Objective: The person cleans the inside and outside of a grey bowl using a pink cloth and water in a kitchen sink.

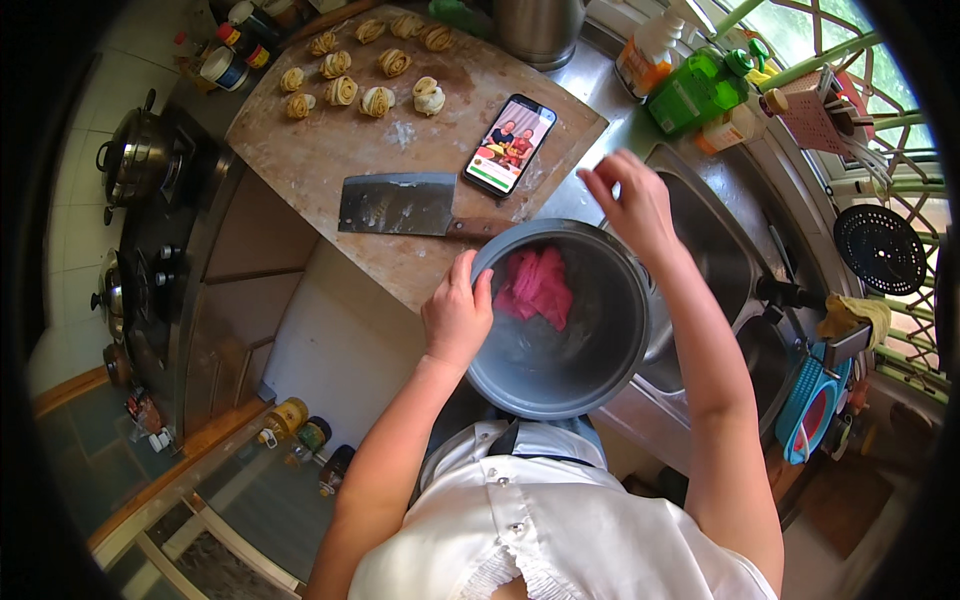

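My left hand (458, 312) is closed on the left rim of a deep grey pot (605, 340), thumb at the edge. A crumpled pink cloth (536, 288) lies inside the pot, against its far left wall. Just beyond the pot's far right rim, my right hand (632, 205) is raised with fingers loosely bent, thumb apart from them, nothing visible in it. A cleaver (398, 203) with a wooden handle rests on the large wooden board (300, 190); the pot overlaps its handle end. Beside it lies a lit phone (510, 145).
Several coiled dough rolls (378, 100) sit at the board's far side. To the right is a steel double sink (700, 225), with a green bottle (698, 92) behind it. A stove with a lidded pot (140, 155) stands left. Bottles (285, 420) line the lower left.
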Available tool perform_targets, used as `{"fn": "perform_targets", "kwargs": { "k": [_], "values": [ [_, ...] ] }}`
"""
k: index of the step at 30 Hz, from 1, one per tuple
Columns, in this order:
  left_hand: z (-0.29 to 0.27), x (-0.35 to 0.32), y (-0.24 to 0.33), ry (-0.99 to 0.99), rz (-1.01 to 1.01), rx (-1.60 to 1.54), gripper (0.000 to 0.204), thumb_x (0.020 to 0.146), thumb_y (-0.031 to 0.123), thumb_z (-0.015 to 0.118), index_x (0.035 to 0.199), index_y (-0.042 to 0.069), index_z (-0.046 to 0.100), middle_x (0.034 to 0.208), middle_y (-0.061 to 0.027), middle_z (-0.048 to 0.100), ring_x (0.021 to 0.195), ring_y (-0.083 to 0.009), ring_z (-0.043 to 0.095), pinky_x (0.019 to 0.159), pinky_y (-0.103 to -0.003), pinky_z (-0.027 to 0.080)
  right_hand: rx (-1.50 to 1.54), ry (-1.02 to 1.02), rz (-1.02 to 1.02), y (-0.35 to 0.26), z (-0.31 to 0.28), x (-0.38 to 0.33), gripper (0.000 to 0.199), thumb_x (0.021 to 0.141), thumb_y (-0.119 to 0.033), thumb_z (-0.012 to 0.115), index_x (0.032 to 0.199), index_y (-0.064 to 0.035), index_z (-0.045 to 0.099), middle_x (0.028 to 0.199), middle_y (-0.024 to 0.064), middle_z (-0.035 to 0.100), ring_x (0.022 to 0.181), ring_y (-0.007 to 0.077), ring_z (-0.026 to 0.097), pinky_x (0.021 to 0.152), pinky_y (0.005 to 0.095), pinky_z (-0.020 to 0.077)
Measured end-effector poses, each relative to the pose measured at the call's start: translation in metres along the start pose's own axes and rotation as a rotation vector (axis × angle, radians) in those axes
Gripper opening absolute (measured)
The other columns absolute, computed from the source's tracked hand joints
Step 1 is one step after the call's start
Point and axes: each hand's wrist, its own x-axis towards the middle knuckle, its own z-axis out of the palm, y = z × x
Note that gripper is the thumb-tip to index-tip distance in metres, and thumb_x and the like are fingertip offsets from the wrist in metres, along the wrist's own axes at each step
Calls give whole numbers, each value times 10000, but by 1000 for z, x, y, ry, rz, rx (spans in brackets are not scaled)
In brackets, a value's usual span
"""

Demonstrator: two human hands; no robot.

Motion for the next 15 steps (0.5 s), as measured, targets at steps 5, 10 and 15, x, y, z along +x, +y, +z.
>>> {"fn": "perform_targets", "kwargs": {
  "k": [5,10,15],
  "values": [
    [3,2,0,9,-9,-20,298,897,233,571,1140,67,527,976,-172,653,813,-379,639,661,-443,511,-73,33,-82,73,64,48,198,849,-199,601,1041,-171,641,948,74,600,888,282,601,704,393,508],
    [2,1,0,33,-15,-24,306,896,238,577,1142,63,533,980,-171,653,819,-378,638,666,-436,513,-194,0,-137,73,74,62,273,881,-198,551,1137,-227,641,924,62,598,936,259,574,730,373,508],
    [2,1,1,28,-30,-22,304,894,238,581,1138,62,536,981,-170,652,821,-375,639,662,-429,513,-220,-8,-141,74,75,65,280,882,-203,555,1143,-250,643,894,60,586,907,255,572,721,368,509]
  ]
}}
